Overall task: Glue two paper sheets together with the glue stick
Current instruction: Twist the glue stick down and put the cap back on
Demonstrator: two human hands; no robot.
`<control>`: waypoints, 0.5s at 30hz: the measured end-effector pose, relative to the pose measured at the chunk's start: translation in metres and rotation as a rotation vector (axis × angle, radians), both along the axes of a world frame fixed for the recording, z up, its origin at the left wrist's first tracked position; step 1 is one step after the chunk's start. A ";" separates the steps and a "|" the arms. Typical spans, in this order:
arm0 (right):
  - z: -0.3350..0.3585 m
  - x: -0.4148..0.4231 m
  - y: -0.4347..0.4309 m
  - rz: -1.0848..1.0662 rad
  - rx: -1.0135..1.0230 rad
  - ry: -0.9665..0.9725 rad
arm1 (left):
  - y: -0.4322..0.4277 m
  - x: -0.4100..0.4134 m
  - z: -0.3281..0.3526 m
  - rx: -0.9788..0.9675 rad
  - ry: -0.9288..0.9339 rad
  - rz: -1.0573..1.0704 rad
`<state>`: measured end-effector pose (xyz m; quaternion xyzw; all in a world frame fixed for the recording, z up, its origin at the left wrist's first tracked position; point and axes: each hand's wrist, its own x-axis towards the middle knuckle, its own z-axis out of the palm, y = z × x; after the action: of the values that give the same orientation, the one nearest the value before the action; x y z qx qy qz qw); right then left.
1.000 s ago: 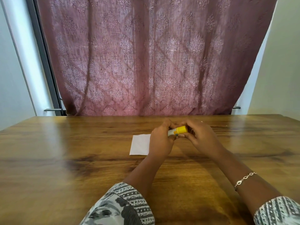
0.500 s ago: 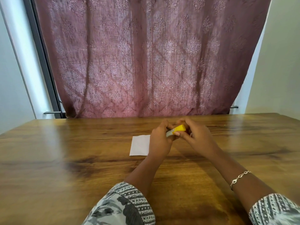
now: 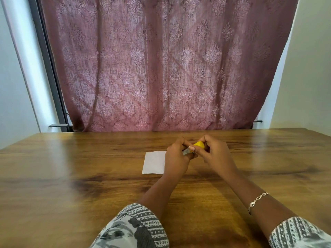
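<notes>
Head view: the wooden surface is wide, and its far edge runs just in front of a maroon curtain. To the left and to the right of the hands much bare wood stays free, and also near the person, between the two patterned sleeves. One white paper sheet lies flat near the middle of the surface; I cannot tell if a second sheet is under it. The left hand covers the right edge of the sheet. The glue stick is held above the surface between both hands. The left hand grips its grey lower end, and the right hand closes its fingers around the yellow end. A thin bracelet is on the right wrist.
</notes>
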<state>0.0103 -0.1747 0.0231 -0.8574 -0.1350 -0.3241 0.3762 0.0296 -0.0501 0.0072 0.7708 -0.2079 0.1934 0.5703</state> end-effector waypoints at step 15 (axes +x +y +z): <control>-0.009 0.012 -0.007 0.006 0.231 0.109 | 0.036 0.013 0.005 0.917 -0.011 0.234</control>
<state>0.0228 -0.1815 0.0145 -0.8242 -0.0786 -0.2892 0.4804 0.0424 -0.0139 0.0123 0.9603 -0.1867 0.1487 0.1445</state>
